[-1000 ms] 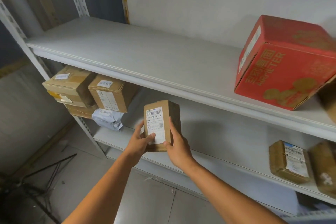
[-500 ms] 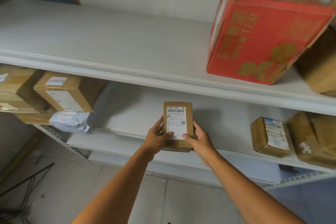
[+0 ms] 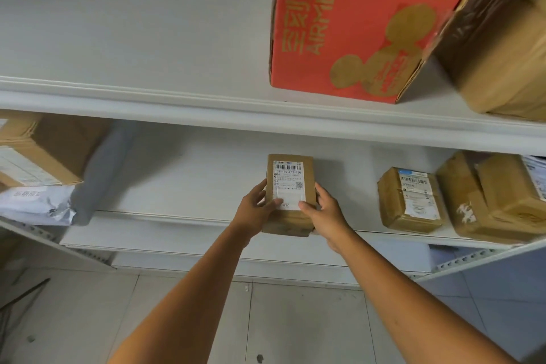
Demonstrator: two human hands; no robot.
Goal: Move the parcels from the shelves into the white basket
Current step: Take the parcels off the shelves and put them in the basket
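Note:
A small brown parcel [image 3: 291, 180] with a white shipping label stands upright at the front edge of the lower shelf [image 3: 177, 216]. My left hand [image 3: 254, 210] grips its left side, thumb on the label. My right hand [image 3: 325, 210] grips its right side, thumb on the label's lower corner. More brown parcels [image 3: 410, 201] lie to the right on the same shelf. A red box [image 3: 354, 23] sits on the upper shelf [image 3: 147, 91]. The white basket is not in view.
Brown boxes [image 3: 44, 151] and a grey mailer bag [image 3: 38, 204] lie at the lower shelf's left end. Another brown box [image 3: 502, 62] sits right of the red box. Tiled floor [image 3: 266, 319] lies below.
The view has swung right and closer to the shelves. The parcel, held in both hands, now faces me squarely with its label upright near the lower shelf's front edge.

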